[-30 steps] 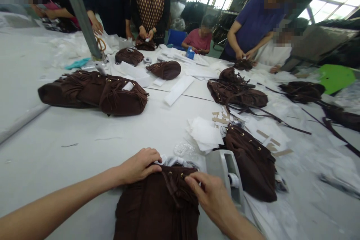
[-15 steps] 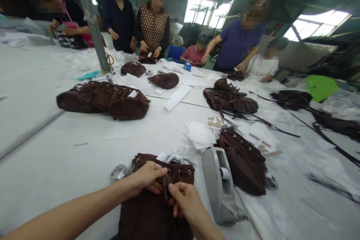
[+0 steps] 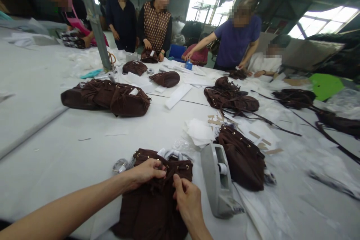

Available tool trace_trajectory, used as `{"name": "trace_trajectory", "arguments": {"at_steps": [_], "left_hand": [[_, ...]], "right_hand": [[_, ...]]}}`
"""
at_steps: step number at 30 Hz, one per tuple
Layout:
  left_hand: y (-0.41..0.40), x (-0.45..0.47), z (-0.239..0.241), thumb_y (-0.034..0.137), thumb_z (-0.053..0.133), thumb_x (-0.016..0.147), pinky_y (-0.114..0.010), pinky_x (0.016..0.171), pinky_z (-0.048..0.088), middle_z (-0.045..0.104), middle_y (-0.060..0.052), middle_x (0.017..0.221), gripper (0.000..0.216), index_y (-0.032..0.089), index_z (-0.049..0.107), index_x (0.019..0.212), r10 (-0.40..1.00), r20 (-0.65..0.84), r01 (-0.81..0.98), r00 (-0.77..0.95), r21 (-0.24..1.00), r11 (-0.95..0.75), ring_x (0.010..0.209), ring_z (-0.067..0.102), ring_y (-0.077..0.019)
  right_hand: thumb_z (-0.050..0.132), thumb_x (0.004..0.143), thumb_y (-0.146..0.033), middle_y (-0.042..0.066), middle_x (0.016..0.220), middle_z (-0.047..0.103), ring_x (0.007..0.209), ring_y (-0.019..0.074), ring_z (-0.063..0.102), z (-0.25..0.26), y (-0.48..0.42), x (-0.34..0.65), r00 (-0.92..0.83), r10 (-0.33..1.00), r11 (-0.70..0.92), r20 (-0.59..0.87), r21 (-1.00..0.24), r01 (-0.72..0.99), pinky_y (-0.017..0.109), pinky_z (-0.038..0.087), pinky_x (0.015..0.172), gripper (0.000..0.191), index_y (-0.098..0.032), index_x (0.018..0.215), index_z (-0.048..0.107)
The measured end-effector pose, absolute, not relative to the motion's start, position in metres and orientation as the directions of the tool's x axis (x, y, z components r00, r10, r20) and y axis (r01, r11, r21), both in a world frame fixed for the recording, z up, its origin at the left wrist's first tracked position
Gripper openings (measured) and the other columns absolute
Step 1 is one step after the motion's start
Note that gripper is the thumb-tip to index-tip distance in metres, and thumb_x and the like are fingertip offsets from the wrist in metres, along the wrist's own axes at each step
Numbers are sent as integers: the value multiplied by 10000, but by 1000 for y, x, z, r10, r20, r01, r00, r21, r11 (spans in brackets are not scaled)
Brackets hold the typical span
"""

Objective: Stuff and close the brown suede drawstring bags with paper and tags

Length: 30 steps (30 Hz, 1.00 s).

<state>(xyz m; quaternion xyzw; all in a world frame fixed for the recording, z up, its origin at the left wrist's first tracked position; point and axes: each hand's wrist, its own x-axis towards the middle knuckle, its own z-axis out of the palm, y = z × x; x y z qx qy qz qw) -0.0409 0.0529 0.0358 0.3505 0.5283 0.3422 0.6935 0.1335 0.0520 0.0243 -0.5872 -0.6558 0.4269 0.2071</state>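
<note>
Apparently the left hand [image 3: 147, 174] pinches the cord [image 3: 183, 167] on the bag [image 3: 149, 210]; the right hand's [image 3: 189, 198] grip is unclear; uneven tugging could bunch it.

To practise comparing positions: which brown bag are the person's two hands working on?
The nearest bag, left of the tape dispenser: only it has the person's left hand and right hand on it.

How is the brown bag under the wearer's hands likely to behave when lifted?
The brown bag would probably sag rather than stay stiff, since its soft-looking cloth wrinkles near the mouth. The pale-wrapped loop might swing or shift, as it curves out beyond the bag's top edge.
</note>
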Motion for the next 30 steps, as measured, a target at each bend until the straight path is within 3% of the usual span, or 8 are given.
{"name": "trace_trajectory", "arguments": {"at_steps": [3, 10, 11, 14, 17, 23, 30], "left_hand": [[54, -42, 34, 255, 667, 636, -219, 542, 317, 509, 54, 612, 191, 158, 520, 709, 830, -511, -90, 223, 837, 539, 561, 454, -90], [55, -43, 25, 328, 646, 632, -228, 490, 347, 574, 20, 598, 226, 173, 496, 699, 797, -536, -84, 277, 813, 576, 494, 499, -109], [55, -42, 25, 342, 641, 634, -229, 475, 347, 593, 6, 600, 231, 172, 502, 704, 789, -542, -81, 289, 808, 584, 476, 501, -113], [56, -39, 25, 361, 637, 638, -220, 451, 347, 616, -5, 596, 236, 168, 519, 709, 780, -546, -82, 305, 801, 593, 444, 493, -104], [56, -37, 24, 401, 633, 660, -210, 435, 344, 618, -9, 591, 264, 149, 564, 698, 783, -539, -80, 311, 806, 587, 436, 495, -94], [59, -35, 15, 389, 653, 628, -223, 417, 350, 601, -9, 525, 265, 130, 603, 647, 771, -558, -51, 308, 799, 599, 397, 481, -100], [64, -33, 12, 357, 665, 560, -238, 401, 346, 582, -13, 469, 242, 138, 563, 551, 739, -582, -10, 338, 783, 622, 368, 467, -109]], "right_hand": [[472, 833, -521, 33, 552, 624, 508, 172, 568, 32, 63, 134, -207, 976, 99, -74, -692, 715, 268, 352, 497, 416, -198, 604, 599], [492, 816, -272, 16, 587, 613, 548, 179, 591, 36, 74, 149, -255, 967, 235, 15, -441, 866, 271, 389, 525, 166, -208, 705, 597], [500, 807, -263, 30, 663, 637, 616, 193, 613, 38, 76, 153, -276, 959, 275, 64, -438, 856, 279, 422, 558, 129, -205, 798, 616], [492, 829, -250, 91, 1039, 628, 967, 228, 588, 40, 83, 158, -354, 891, 454, 285, -522, 722, 347, 479, 805, 310, -204, 1130, 551], [494, 855, -267, 100, 1245, 530, 1135, 257, 486, 29, 85, 148, -425, 830, 557, 360, -521, 646, 449, 409, 965, 357, -241, 1210, 512], [524, 845, -243, 111, 1235, 515, 1117, 277, 472, -9, 83, 136, -423, 818, 574, 390, -512, 639, 499, 401, 946, 329, -232, 1175, 530], [528, 828, -200, 95, 1217, 528, 1140, 265, 466, -16, 89, 143, -430, 830, 557, 355, -558, 615, 513, 346, 999, 352, -237, 1178, 513]]}}
